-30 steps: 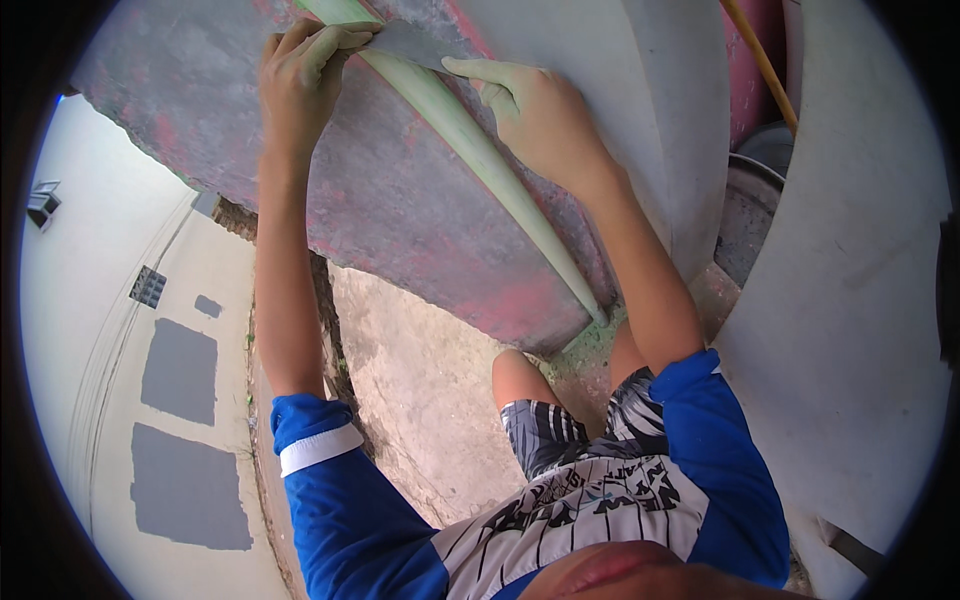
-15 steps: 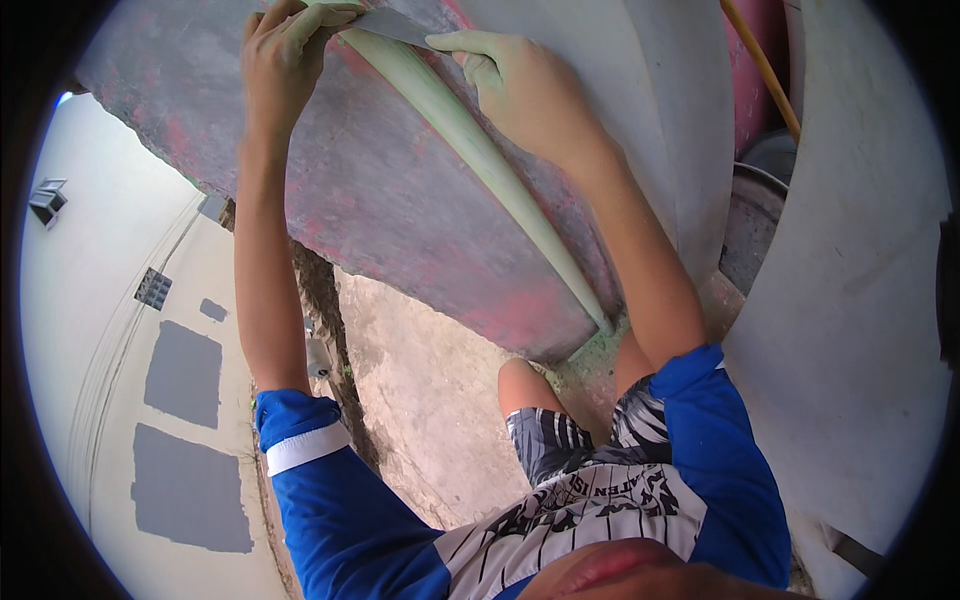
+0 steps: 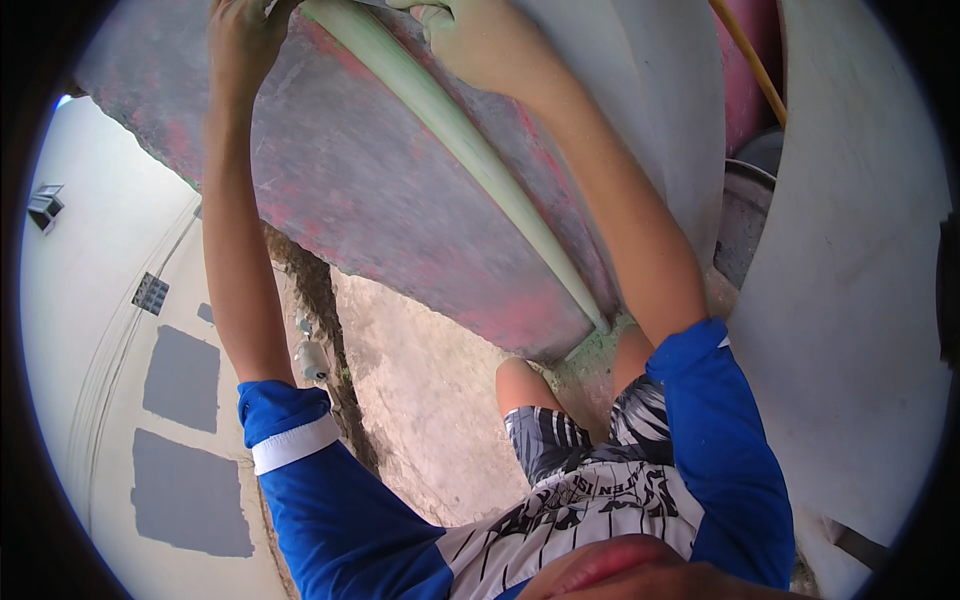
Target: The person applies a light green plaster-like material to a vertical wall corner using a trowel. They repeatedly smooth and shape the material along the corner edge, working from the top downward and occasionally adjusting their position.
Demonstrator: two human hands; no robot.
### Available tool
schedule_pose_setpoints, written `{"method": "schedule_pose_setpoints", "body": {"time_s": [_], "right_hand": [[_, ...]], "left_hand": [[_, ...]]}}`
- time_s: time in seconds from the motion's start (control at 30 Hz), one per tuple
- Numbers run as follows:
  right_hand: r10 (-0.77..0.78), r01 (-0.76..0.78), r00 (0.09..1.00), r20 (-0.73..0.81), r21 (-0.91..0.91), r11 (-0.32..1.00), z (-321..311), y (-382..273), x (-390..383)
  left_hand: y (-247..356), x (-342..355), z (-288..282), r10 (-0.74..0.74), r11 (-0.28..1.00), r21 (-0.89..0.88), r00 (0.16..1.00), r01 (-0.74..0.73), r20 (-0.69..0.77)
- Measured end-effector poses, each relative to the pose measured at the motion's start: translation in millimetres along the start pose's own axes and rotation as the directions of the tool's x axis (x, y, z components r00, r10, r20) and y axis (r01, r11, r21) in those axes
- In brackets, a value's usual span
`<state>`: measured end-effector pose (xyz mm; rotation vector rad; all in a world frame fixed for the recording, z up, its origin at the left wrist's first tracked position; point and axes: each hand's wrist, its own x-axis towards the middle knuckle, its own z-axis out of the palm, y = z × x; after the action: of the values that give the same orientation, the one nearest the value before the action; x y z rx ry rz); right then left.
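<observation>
A long pale green ridge (image 3: pixel 450 130) runs down a grey panel with pink patches (image 3: pixel 400 240), tapering to a point near my knees. At the top edge of the head view, my left hand (image 3: pixel 248 40) is closed to the left of the ridge. My right hand (image 3: pixel 485 45) is closed to its right, with pale green dust on the fingers. Both hands hold the ends of a thin grey flat strip across the ridge. The strip is almost wholly cut off by the top edge, as are some fingertips.
A large curved pale grey panel (image 3: pixel 850 270) stands at my right. Behind it are a yellow-brown pole (image 3: pixel 752 62) and a dark round container (image 3: pixel 745 215). Dusty ground (image 3: pixel 410 390) lies below. A white wall with grey patches (image 3: pixel 190 490) stands at left.
Both hands have moved upward and a little left along the ridge, carrying the grey strip nearly out of view. The ridge and panels have hardly shifted.
</observation>
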<state>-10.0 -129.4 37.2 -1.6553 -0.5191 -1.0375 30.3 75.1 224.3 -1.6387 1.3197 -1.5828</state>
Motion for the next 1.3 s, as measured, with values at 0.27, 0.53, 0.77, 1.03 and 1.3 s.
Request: {"method": "schedule_pose_setpoints", "body": {"time_s": [0.27,0.53,0.77,1.03,1.3], "right_hand": [[0.040,-0.038,0.999,0.015,-0.106,0.994,-13,-3,-55],[-0.078,0.073,0.997,-0.008,-0.258,0.963,-7,-8,-14],[0.038,-0.028,0.997,0.066,-0.149,0.988,-13,17,-90],[0.051,-0.050,0.999,0.004,-0.148,0.988,-8,-1,-30],[0.179,-0.172,0.978,0.106,-0.071,0.982,-4,38,-146]], "left_hand": [[56,-28,-12,-0.006,0.996,-0.090,0.995,0.016,0.101],[17,-13,0,-0.048,0.997,0.062,0.997,0.052,-0.064],[96,-61,-2,-0.016,0.994,-0.104,0.995,0.027,0.102],[48,-9,5,-0.101,0.995,0.017,0.993,0.102,-0.059],[144,-78,5,-0.100,0.991,-0.080,0.986,0.111,0.131]]}}
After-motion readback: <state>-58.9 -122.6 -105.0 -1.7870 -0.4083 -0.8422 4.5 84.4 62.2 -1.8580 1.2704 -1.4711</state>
